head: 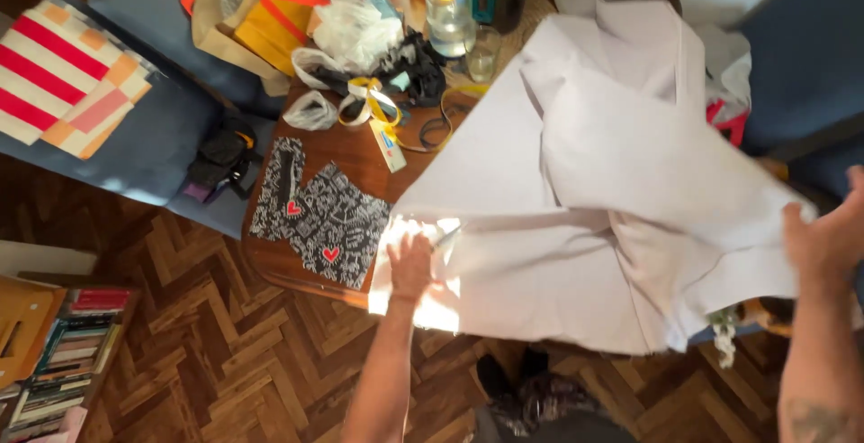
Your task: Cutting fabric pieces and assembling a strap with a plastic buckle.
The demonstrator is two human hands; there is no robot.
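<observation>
On wooden table (355,151), centre of view: large white cloth (576,182), spreading over right half of tabletop and hanging past near edge, folded and rumpled toward right.

Left hand (410,266): pressing flat on near left corner of cloth, in patch of sunlight; fingers spread, not gripping. Thin dark object just beside fingers, too small to identify.

Right hand (823,232): lifting right edge of cloth, fingers closing around fabric, held above table level.

Lying on bare wood left of cloth: two black-and-white patterned fabric pieces (322,218), each bearing small red heart, overlapping slightly.

Crowding far end of table: yellow measuring tape (378,106), clear plastic bags (351,29), black tangle of fabric (416,67), clear bottle with red cap (448,7), drinking glass (483,52), yellow bag with orange straps (279,7).

Standing left of table: blue sofa (144,137) carrying red-and-white striped cushion (63,74).

Showing beneath everything: herringbone parquet floor (225,353); shelf of books (63,353) at lower left corner.
</observation>
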